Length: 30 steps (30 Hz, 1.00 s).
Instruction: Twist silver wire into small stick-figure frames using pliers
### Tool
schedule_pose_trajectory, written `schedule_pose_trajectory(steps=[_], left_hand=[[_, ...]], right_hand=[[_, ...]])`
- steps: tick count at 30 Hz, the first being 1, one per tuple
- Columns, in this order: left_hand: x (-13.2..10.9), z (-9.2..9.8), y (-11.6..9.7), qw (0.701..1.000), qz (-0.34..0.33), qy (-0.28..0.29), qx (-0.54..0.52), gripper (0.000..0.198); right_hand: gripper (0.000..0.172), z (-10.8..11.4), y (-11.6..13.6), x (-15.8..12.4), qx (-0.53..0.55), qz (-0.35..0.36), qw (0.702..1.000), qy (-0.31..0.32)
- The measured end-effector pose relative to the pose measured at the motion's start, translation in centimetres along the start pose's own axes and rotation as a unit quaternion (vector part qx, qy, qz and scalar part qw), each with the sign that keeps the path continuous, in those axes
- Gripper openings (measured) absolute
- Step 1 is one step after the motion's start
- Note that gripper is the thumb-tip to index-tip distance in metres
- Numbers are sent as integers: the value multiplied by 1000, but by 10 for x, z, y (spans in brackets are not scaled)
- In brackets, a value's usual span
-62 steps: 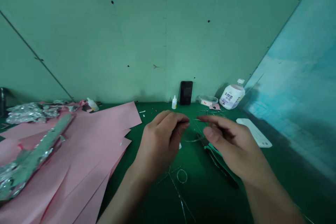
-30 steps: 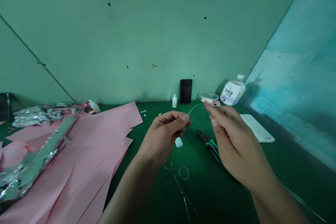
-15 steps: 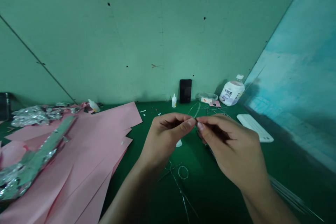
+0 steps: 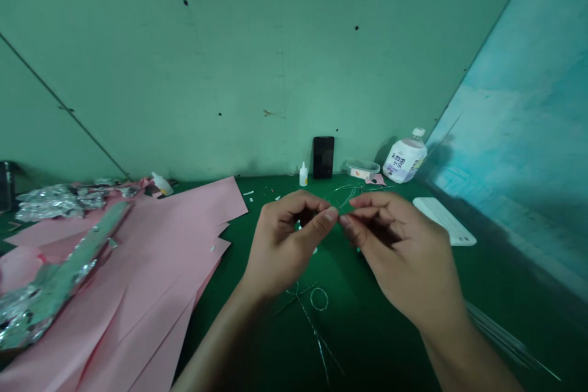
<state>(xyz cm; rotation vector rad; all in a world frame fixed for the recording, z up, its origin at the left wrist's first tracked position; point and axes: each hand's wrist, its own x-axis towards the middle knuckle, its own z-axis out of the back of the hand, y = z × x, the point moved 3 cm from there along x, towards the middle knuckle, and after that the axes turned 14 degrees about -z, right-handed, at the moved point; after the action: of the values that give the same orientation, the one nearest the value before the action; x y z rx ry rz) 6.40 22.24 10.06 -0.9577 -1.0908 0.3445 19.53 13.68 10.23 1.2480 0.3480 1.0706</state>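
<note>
My left hand point(image 4: 289, 239) is closed in a pinch, thumb against forefinger, on a thin wire point(image 4: 348, 198) whose looped strand shows behind the fingertips. Close beside it, my right hand point(image 4: 404, 251) has its thumb tip at the same spot, and its forefinger is lifted a little off the thumb. The bit of wire between the fingertips is too small to make out clearly. Below the hands, a twisted wire figure point(image 4: 309, 318) with a loop and two legs lies on the green table, and a small wire ring point(image 4: 319, 299) lies beside it.
Pink paper sheets point(image 4: 151, 257) and crumpled foil point(image 4: 59, 199) cover the left side. Along the wall stand a small glue bottle point(image 4: 303, 175), a phone point(image 4: 323, 157), a plastic tub point(image 4: 362, 169) and a drink bottle point(image 4: 405, 158). A white strip point(image 4: 444, 222) and straight wires point(image 4: 509, 337) lie at right.
My right forefinger has lifted away from the thumb, and the right fingertips have loosened from the left ones. The left hand keeps its pinch. The whole view has shifted slightly.
</note>
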Motion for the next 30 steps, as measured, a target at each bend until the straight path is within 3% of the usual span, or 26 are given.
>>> schedule_pose_trajectory(steps=[4, 10, 12, 18, 22, 25, 30], left_hand=[[2, 6, 0, 1000, -5, 18, -19, 14], [2, 11, -7, 998, -14, 62, 1, 13], [2, 11, -8, 997, -14, 72, 9, 12], [3, 5, -5, 994, -48, 79, 51, 12], [3, 3, -2, 991, -57, 90, 77, 13], [2, 2, -3, 989, -64, 92, 95, 13], [2, 0, -5, 988, -69, 87, 111, 15]], right_hand=[[30, -1, 3, 2, -69, 47, 997, -2], [10, 2, 9, 4, -167, 187, 967, -54], [9, 2, 8, 5, -151, 179, 972, -31], [5, 4, 1, 10, -106, 56, 991, 57], [9, 3, 1, 11, -133, 62, 986, 77], [11, 3, 2, 10, -167, 139, 976, 31], [23, 0, 3, 3, -240, 264, 931, -79]])
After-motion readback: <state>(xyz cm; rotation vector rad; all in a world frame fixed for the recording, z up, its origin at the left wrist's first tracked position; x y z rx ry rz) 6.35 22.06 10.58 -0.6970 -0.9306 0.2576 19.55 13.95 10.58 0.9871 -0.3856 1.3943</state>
